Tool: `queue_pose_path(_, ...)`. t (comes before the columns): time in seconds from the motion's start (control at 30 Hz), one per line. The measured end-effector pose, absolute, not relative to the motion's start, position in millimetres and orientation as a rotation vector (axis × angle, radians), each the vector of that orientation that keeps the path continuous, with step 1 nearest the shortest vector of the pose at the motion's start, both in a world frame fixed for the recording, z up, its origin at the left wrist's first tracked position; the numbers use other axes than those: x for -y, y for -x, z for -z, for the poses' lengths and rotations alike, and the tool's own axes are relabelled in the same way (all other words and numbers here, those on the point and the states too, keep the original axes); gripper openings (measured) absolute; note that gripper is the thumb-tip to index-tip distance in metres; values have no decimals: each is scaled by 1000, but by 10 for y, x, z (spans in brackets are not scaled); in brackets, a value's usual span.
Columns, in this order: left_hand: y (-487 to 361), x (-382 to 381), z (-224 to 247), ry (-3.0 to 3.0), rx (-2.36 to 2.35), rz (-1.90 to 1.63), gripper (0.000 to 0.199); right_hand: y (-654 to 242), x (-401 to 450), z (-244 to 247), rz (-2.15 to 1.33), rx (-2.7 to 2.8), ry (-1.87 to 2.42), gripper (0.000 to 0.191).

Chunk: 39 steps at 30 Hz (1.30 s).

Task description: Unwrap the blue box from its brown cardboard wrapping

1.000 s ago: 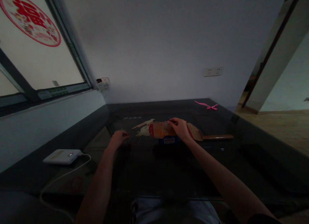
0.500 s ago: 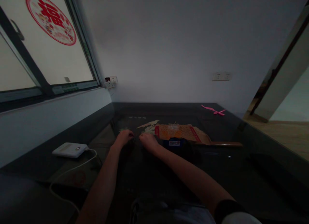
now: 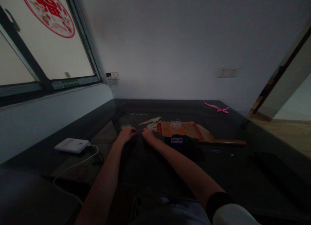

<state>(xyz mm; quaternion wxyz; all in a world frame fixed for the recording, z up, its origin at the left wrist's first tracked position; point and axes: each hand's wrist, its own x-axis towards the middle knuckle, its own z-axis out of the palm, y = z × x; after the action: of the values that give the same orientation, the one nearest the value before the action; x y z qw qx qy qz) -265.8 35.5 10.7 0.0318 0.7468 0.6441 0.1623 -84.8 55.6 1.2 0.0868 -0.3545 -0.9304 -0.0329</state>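
Head view: the left hand (image 3: 128, 134) and right hand (image 3: 149, 136) are facing each other, fingers showing curled and narrow; too dark to tell whether they're gripping anything. Patterned paddle (image 3: 179, 129) is lying beside the right hand, handle pointing right, perhaps leaving room. Blue-labelled packet (image 3: 177, 140) is sitting at its near edge.

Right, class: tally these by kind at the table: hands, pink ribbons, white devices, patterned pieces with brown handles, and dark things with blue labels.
Hands: 2 (left hand, right hand)
Pink ribbon: 1
White device: 1
Patterned piece with brown handle: 1
Dark thing with blue label: 1
Total: 6
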Motion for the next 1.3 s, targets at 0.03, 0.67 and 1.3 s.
queue_pose_path(0.03, 2659, -355, -106, -2283, -1991, -491, 18, 845, -555, -19, 94, 2763, 1071, 25)
queue_pose_path(0.67, 2721, -400, -1, -2062, -2187, -565, 23, 872, -546, -97, 39, 2672, 1240, 28)
queue_pose_path(1.3, 2688, -390, -10, -2092, -2170, -614, 25, 490, 185, -351, -7, 2646, 847, 26)
